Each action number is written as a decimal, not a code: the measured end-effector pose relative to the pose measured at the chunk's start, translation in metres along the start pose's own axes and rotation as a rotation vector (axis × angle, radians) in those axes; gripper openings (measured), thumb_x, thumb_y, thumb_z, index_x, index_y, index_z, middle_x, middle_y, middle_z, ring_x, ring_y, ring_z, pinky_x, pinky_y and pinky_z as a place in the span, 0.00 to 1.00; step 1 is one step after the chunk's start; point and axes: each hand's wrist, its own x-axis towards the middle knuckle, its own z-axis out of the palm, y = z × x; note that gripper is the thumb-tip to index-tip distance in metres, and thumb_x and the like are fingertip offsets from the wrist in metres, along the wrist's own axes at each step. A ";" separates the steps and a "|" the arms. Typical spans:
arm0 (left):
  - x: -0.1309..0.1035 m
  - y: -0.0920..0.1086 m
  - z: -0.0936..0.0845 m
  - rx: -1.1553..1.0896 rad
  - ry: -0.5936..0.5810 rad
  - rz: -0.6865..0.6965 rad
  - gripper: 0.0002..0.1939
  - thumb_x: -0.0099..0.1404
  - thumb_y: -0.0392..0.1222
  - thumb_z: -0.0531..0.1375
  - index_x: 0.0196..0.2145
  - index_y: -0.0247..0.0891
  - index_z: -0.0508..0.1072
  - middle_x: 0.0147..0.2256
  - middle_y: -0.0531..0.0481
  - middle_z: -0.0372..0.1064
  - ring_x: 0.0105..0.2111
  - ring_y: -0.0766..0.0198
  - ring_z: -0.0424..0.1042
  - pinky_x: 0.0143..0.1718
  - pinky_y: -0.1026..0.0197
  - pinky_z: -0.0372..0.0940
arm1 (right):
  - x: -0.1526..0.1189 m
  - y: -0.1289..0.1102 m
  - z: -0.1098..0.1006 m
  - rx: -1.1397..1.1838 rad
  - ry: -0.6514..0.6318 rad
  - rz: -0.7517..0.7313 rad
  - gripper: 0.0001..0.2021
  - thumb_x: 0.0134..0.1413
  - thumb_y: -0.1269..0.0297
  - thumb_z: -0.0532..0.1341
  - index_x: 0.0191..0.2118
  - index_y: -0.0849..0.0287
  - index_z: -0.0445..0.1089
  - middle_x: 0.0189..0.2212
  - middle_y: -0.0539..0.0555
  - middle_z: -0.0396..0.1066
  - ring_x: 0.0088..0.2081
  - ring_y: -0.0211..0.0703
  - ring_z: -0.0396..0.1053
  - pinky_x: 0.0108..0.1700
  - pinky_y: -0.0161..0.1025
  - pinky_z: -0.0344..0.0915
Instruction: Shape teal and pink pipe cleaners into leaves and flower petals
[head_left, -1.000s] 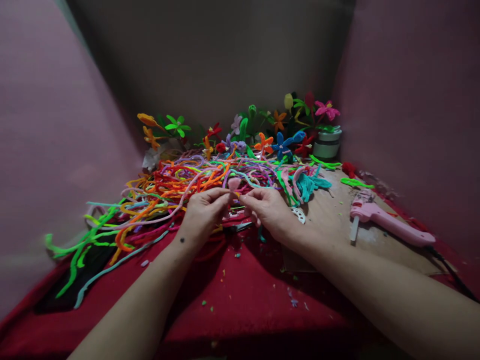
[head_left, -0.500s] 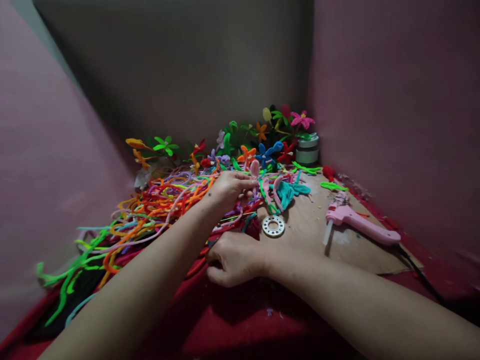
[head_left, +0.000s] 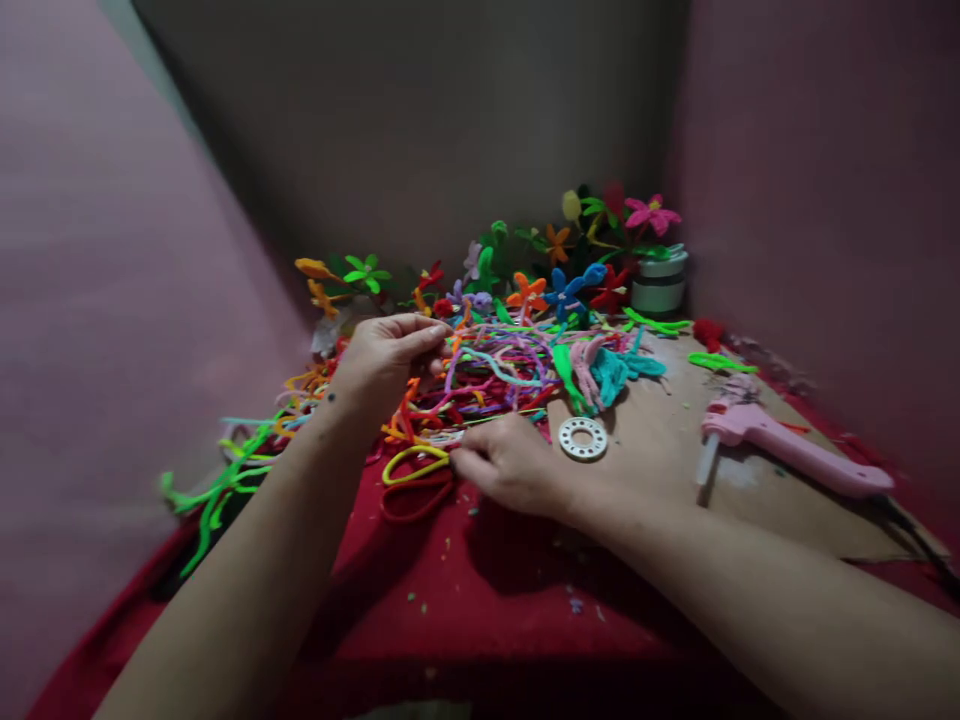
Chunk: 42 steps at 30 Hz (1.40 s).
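Observation:
My left hand (head_left: 394, 360) reaches into a tangled heap of coloured pipe cleaners (head_left: 495, 375), thumb and fingers pinched together beside orange strands. The orange pipe cleaner (head_left: 459, 338) appears to be in that pinch, though the fingers partly cover it. My right hand (head_left: 514, 465) is closed low over the heap's front edge; what it holds is hidden. By its fingertips lie a yellow pipe cleaner loop (head_left: 416, 462) and a red loop (head_left: 416, 502). Pink petals (head_left: 585, 365) rest beside teal petals (head_left: 615, 375) to the right of the heap.
A pink glue gun (head_left: 795, 450) lies on a cardboard sheet (head_left: 652, 440), near a white ring with holes (head_left: 583, 439). Several pipe cleaner flowers (head_left: 564, 292) and a white pot (head_left: 659, 280) stand at the back. Red cloth (head_left: 420, 610) covers the table.
My left hand has left the pink petal, which now lies by the teal ones, and moved left into the orange strands. My right hand has shifted relative to the heap. The view has turned left.

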 end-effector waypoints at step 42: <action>-0.058 -0.042 0.005 1.377 -0.157 0.488 0.12 0.66 0.38 0.45 0.37 0.38 0.67 0.34 0.48 0.68 0.28 0.64 0.66 0.26 0.64 0.53 | 0.019 0.020 0.003 1.286 0.413 0.398 0.11 0.46 0.59 0.62 0.30 0.64 0.71 0.20 0.48 0.67 0.17 0.30 0.60 0.18 0.29 0.57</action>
